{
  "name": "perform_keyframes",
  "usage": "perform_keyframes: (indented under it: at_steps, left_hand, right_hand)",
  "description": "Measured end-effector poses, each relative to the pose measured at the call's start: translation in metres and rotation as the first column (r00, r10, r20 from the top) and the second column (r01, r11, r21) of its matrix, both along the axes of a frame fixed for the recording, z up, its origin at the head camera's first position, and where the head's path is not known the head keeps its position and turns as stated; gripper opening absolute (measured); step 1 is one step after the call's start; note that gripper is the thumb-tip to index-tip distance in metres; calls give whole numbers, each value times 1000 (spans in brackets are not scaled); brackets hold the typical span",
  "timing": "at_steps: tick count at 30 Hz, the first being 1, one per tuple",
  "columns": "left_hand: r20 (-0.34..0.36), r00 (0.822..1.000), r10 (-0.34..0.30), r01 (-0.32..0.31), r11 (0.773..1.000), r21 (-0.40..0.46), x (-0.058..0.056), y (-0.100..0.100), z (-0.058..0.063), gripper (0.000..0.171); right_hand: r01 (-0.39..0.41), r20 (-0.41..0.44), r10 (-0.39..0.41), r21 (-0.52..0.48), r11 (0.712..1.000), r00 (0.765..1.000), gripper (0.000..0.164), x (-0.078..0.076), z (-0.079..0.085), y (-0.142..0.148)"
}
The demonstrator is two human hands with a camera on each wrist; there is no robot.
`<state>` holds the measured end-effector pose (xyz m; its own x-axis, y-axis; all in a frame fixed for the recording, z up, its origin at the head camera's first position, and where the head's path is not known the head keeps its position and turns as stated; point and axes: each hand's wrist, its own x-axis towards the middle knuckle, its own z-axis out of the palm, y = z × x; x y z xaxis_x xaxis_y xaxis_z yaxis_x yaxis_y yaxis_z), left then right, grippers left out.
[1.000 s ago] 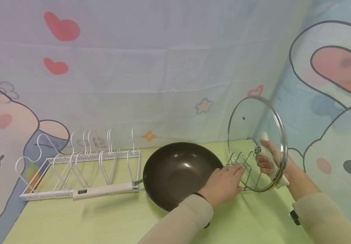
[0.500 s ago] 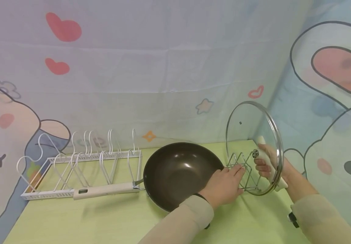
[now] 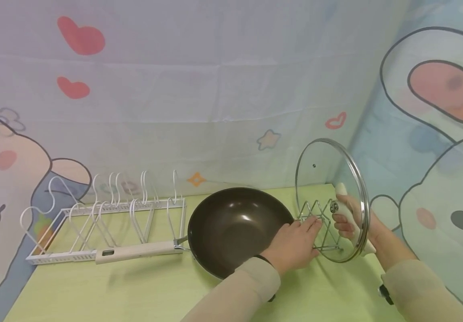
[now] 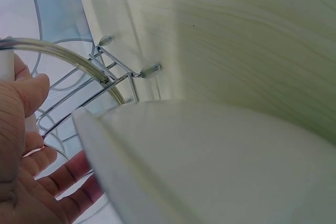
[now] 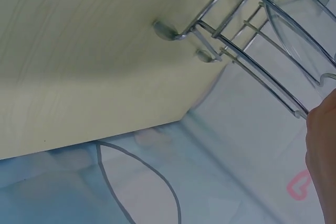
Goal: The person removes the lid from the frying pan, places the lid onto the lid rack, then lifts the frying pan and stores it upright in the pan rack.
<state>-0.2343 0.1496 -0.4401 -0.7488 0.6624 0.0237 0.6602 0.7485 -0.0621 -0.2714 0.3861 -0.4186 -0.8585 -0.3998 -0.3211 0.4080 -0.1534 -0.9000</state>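
Note:
In the head view my right hand grips the cream handle of a glass pot lid, which stands upright with its metal rim over a small silver wire rack. My left hand holds the rack's left end, fingers on top and thumb at the near side. The left wrist view has the rack with the lid rim crossing its wires; whether the rim rests there I cannot tell. Beside my left hand sits a dark wok. Only a sliver of my right hand shows in the right wrist view.
A larger white rack with several upright loops stands at the left. The wok's cream handle extends in front of it. Printed cloth walls close off the back and right of the pale green table.
My right hand has brought the lid down and to the left, over the silver rack. My left hand and the wok have stayed in place.

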Motion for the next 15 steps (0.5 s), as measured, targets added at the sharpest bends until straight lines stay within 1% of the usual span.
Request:
perform_keyframes:
  at_steps: [5, 9, 12, 15]
  left_hand:
    - [-6, 1000, -6, 6, 1000, -3, 1, -1, 1, 78]
    - [-10, 1000, -11, 11, 1000, 2, -1, -1, -1, 79]
    - [-6, 1000, -11, 11, 1000, 7, -1, -1, -3, 79]
    - [-13, 1000, -15, 15, 1000, 7, -1, 0, -3, 79]
  right_hand:
    - [14, 1, -15, 76, 997, 1000, 35, 2, 2, -1]
    - [35, 0, -35, 173, 984, 999, 32, 2, 6, -4]
    - [49, 1, -51, 237, 970, 999, 35, 2, 8, -6]
    - [61, 2, -63, 257, 965, 998, 40, 3, 9, -6]
